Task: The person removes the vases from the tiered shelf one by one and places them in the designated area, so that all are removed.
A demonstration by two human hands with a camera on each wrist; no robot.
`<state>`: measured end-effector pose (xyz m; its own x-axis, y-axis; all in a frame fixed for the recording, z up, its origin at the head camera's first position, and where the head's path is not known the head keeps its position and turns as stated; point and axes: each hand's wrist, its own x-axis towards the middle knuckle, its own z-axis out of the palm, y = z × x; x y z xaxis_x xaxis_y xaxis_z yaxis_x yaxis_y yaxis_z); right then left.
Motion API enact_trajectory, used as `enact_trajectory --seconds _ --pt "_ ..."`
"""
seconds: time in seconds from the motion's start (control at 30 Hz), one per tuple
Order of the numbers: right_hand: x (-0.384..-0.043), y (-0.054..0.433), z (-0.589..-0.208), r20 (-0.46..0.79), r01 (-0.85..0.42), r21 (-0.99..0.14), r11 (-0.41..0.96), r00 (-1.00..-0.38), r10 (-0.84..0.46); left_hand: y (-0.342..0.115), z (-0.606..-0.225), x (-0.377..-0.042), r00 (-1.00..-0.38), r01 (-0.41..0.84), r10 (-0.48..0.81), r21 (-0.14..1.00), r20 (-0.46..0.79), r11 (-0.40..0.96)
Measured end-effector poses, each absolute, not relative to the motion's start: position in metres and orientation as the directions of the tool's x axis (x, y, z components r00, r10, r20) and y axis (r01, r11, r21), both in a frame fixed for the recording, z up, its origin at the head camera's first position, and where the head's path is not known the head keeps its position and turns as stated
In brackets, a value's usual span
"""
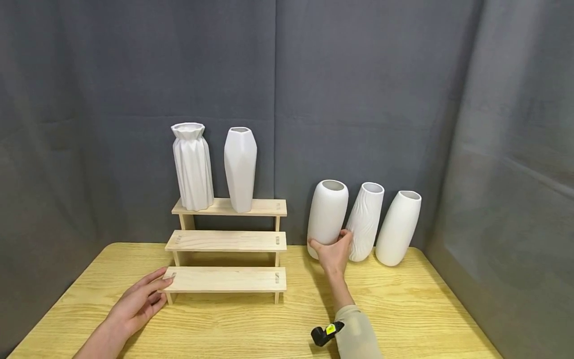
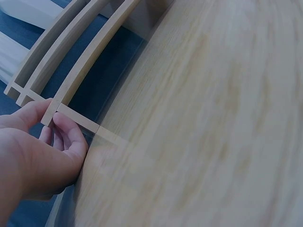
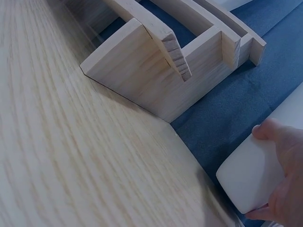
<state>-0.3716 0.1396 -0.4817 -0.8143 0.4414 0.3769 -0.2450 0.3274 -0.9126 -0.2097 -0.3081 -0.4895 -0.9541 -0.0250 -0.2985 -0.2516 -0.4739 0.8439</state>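
Note:
My left hand (image 1: 138,300) pinches the left end of the lowest board of a three-step wooden stand (image 1: 226,280). In the left wrist view the thumb and fingers (image 2: 71,132) close around that board's corner. My right hand (image 1: 333,252) grips a smooth white vase (image 1: 329,209) low on its body, thumb on the left and fingers on the right. Seen from the right wrist, the lower end of this vase (image 3: 248,172) is close to the table's back edge. Right beside those fingers stands a white vase with wavy ridges (image 1: 366,222).
A plain slanted white vase (image 1: 399,228) is at the far right. On the stand's top step are a pleated white vase (image 1: 193,172) and a faceted white vase (image 1: 240,169). Grey curtain (image 1: 358,89) hangs behind and beside the wooden table (image 1: 233,329).

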Motion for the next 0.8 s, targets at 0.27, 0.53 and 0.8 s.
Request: enact_trajectory --seconds 0.27,0.53,0.8 --pt "-0.3718 0.1412 -0.484 0.384 -0.241 -0.906 0.347 -0.814 0.436 -0.3075 -0.487 -0.2116 -0.954 -0.246 -0.031 0.841 -0.297 -0.482" --pt "-0.3738 0.1381 -0.4878 0.391 -0.23 -0.898 0.375 -0.809 0.439 -0.3087 -0.4863 -0.2095 -0.956 -0.241 -0.031 0.843 -0.291 -0.481" --pt "-0.3697 0.1361 -0.4803 0.343 -0.176 -0.903 0.391 -0.843 0.413 -0.3078 -0.4881 -0.2085 -0.955 -0.241 -0.039 0.843 -0.295 -0.481"
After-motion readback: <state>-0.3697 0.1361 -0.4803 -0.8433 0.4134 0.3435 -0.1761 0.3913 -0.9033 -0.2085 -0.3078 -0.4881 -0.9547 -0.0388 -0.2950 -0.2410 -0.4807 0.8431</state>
